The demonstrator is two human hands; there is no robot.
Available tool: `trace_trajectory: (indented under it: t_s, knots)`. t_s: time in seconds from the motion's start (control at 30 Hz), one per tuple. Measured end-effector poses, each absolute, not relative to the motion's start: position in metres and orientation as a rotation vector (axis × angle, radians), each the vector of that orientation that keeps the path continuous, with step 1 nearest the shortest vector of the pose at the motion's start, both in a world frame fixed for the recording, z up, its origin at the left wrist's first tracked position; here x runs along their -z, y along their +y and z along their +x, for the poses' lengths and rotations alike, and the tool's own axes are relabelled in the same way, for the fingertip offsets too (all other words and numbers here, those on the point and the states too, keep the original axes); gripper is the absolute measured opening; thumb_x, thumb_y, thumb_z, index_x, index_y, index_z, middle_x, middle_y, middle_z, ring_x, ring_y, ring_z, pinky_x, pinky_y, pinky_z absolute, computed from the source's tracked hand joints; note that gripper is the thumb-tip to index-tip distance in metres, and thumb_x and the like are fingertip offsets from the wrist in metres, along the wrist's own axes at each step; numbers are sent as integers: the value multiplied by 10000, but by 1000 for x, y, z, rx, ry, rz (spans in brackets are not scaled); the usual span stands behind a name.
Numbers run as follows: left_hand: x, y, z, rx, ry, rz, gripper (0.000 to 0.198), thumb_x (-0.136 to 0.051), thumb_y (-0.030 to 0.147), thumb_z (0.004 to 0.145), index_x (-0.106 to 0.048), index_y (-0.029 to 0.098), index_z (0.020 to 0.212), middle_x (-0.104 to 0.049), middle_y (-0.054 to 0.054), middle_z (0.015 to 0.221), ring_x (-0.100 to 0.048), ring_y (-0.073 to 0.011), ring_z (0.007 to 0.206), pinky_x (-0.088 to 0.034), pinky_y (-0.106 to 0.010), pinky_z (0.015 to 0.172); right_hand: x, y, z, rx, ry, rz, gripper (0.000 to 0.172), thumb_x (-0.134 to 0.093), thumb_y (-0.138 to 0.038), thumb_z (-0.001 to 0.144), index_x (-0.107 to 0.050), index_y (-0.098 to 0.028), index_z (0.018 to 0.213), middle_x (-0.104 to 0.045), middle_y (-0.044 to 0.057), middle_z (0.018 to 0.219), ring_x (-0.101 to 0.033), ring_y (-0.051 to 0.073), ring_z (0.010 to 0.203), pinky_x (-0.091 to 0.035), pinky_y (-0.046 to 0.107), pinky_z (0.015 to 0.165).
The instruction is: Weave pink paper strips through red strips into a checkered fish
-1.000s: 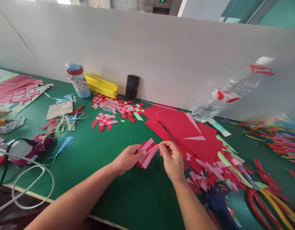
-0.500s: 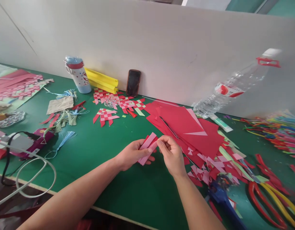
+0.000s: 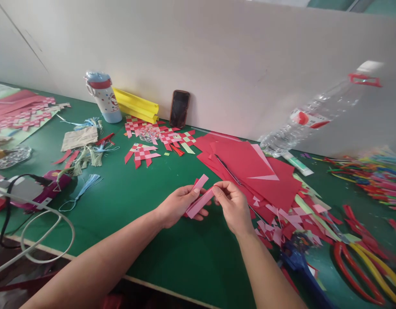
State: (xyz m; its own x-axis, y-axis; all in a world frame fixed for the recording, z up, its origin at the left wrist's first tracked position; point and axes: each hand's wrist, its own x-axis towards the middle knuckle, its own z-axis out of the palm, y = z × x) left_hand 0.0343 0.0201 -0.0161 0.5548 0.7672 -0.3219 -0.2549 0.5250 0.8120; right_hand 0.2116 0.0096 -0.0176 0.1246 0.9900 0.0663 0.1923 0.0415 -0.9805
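Observation:
Over the middle of the green table, my left hand (image 3: 180, 206) is closed on several pink and red paper strips (image 3: 200, 203), its thumb lying on top. The thumb and fingertips of my right hand (image 3: 230, 205) pinch the upper right end of one pink strip. Two pink strips stand out at different angles, with red paper showing behind them. Behind my hands lie woven pink-and-red checked paper pieces (image 3: 142, 153). To the right, a pen-like tool (image 3: 228, 169) rests on a stack of red paper sheets (image 3: 262, 165).
Scissors with red and yellow handles (image 3: 359, 272) and a blue tape dispenser (image 3: 303, 268) are at front right. A clear bottle (image 3: 314, 113) leans against the wall, near a phone (image 3: 179, 108) and a flask (image 3: 104, 98). A white cable (image 3: 50, 216) loops at left.
The front pink strip has swung away from the other, leaving a wider gap between them. My left thumb has shifted up off it, while my right hand keeps its end pinched.

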Motion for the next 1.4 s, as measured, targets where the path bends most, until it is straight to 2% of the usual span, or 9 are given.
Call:
trace_trajectory:
  t_s: [0.2, 0.3, 0.37, 0.43, 0.63, 0.83, 1.03, 1.27, 1.4]
  knots:
    - [16, 18, 33, -603, 733, 809, 469, -564, 573, 916, -586, 137, 1087, -707, -136, 1019, -686, -148, 643, -578, -276, 573, 17, 8, 213, -992, -1280, -1311, 290, -706, -488, 811, -628, -209, 817, -545, -32, 626, -486, 115, 563, -425, 250, 539]
    - [17, 16, 33, -567, 709, 878, 575, -571, 661, 865, -571, 148, 1124, -711, -132, 988, -653, -127, 607, -556, -258, 548, 18, 9, 211, -969, -1263, -1301, 281, -713, -478, 805, -640, -207, 822, -644, 22, 860, -535, 115, 627, -468, 261, 588]
    - [17, 14, 33, -547, 682, 932, 604, -595, 678, 837, -564, 155, 1136, -705, -127, 993, -635, -112, 606, -546, -242, 549, 18, 10, 209, -965, -1251, -1295, 294, -725, -484, 786, -646, -201, 800, -641, 67, 1095, -581, 130, 700, -504, 277, 617]
    - [16, 14, 33, -527, 654, 972, 623, -617, 687, 813, -561, 156, 1134, -695, -117, 988, -624, -100, 612, -545, -236, 564, 18, 10, 207, -979, -1248, -1290, 308, -728, -495, 775, -647, -198, 788, -623, 87, 1180, -620, 160, 771, -538, 301, 648]
    - [14, 13, 34, -532, 625, 965, 587, -647, 658, 808, -537, 164, 1103, -643, -73, 941, -637, -106, 655, -553, -252, 615, 17, 8, 205, -964, -1301, -1312, 278, -716, -480, 795, -665, -210, 831, -684, 59, 937, -645, 202, 826, -552, 354, 758]
    - [17, 13, 35, -532, 651, 1016, 493, -664, 612, 815, -484, 168, 932, -598, -27, 866, -600, -91, 577, -498, -224, 514, 18, 8, 203, -990, -1441, -1299, 265, -722, -473, 787, -678, -212, 775, -684, 59, 973, -646, 200, 866, -538, 311, 743]
    - [16, 13, 35, -542, 666, 1043, 522, -574, 682, 840, -455, 175, 880, -555, 1, 799, -602, -96, 576, -445, -207, 483, 17, 8, 203, -945, -1430, -1356, 405, -689, -487, 819, -673, -245, 1143, -710, 43, 963, -663, 189, 840, -558, 329, 757]
    - [17, 14, 36, -565, 698, 1068, 559, -543, 729, 821, -457, 183, 906, -525, 29, 777, -559, -64, 541, -479, -220, 531, 11, 4, 201, -774, -1673, -1324, 283, -553, -454, 929, -734, -274, 1052, -716, 56, 1098, -662, 229, 1018, -528, 385, 916]
    - [16, 15, 34, -544, 744, 1122, 521, -509, 700, 856, -457, 182, 829, -497, 46, 690, -486, -47, 466, -386, -184, 433, 12, 4, 200, -830, -1659, -1323, 265, -586, -456, 909, -717, -258, 1026, -709, 56, 1054, -671, 213, 931, -545, 339, 810]
